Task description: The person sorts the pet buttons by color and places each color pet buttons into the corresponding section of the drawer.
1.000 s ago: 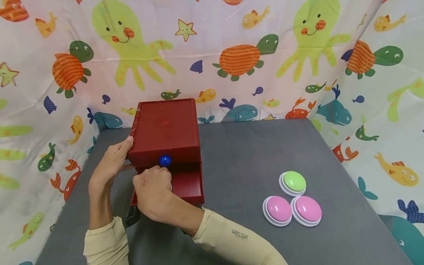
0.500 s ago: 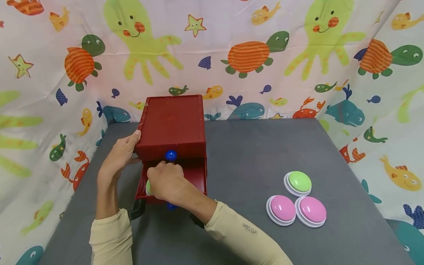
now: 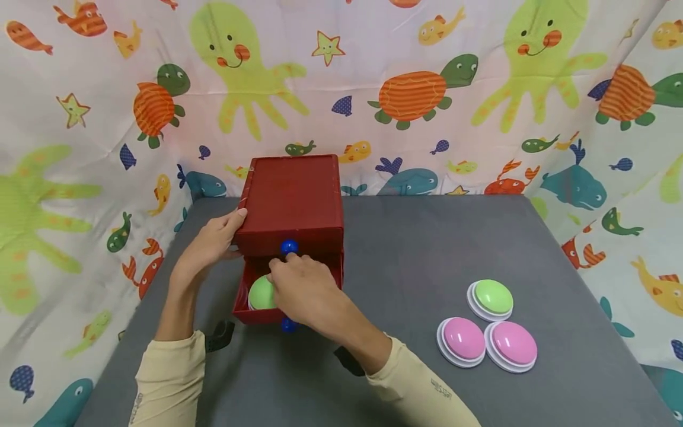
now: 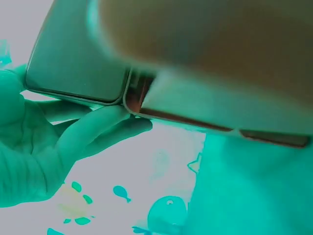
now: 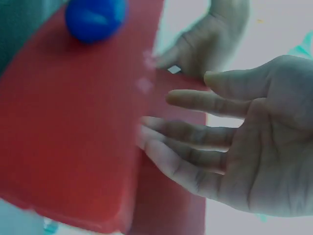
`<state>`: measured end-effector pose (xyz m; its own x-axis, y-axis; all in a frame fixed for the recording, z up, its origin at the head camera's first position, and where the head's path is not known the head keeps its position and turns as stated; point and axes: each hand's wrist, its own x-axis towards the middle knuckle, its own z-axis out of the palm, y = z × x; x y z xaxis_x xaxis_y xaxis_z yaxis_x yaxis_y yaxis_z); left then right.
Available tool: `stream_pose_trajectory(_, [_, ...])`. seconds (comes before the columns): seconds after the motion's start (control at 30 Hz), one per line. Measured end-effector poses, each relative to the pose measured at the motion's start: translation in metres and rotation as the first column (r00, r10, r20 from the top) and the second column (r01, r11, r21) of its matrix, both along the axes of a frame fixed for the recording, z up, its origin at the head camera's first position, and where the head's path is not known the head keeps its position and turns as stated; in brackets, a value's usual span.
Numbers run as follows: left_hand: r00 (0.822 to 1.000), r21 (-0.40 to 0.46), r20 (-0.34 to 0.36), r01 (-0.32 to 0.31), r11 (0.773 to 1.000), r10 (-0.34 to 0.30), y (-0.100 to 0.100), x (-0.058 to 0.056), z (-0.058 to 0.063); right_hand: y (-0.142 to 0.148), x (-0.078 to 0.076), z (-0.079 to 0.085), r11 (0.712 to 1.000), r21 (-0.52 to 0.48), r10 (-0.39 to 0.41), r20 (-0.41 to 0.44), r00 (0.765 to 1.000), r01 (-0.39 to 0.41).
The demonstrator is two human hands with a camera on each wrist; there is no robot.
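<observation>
You are steadying the red cabinet (image 3: 293,196) at its left side, your left hand (image 3: 210,240) touching with grip spread and fingers straight. Your right hand (image 3: 306,287) is hovering over the lower drawer (image 3: 260,317), fingers apart, near a green-domed disc (image 3: 261,293) lying inside. Another green disc (image 3: 493,296) and two pink discs (image 3: 464,338) are sitting rightward on the desk (image 3: 400,261).

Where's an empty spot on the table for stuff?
The biggest bare patch of gray table lies between the red box and the three domed buttons. A smaller one is in front of the open drawer, between the sleeves. It's crowded around the drawer, with a green button and the right hand, and beside the box, at the left hand.
</observation>
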<state>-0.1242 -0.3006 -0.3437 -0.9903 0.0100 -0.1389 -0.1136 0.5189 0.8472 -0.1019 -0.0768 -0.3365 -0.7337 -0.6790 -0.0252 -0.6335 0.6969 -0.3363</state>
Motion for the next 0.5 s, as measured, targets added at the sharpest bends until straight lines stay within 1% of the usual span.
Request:
stream_pose_trajectory(0.13, [1.000, -0.025, 0.021, 0.007, 1.000, -0.006, 0.001, 0.004, 0.004, 0.036, 0.003, 0.013, 0.993, -0.114, -0.047, -0.041, 0.998, 0.042])
stream_pose_trajectory(0.23, [1.000, -0.006, 0.023, 0.019, 1.000, -0.019, 0.002, 0.007, 0.004, 0.069, 0.001, 0.019, 0.968, -0.215, -0.141, -0.022, 0.990, 0.133])
stream_pose_trajectory(0.3, [1.000, 0.003, 0.015, 0.024, 1.000, -0.024, 0.001, 0.007, 0.003, 0.094, -0.004, 0.021, 0.947, -0.243, -0.220, -0.013, 0.975, 0.211])
stream_pose_trajectory(0.4, [1.000, -0.007, 0.010, 0.011, 1.000, -0.011, 0.000, 0.009, 0.001, 0.138, -0.021, 0.018, 0.924, -0.207, -0.330, -0.007, 0.944, 0.322])
stream_pose_trajectory(0.5, [1.000, -0.025, 0.003, -0.006, 1.000, 0.006, -0.004, 0.013, 0.000, 0.189, -0.044, 0.005, 0.914, -0.111, -0.394, -0.006, 0.919, 0.391])
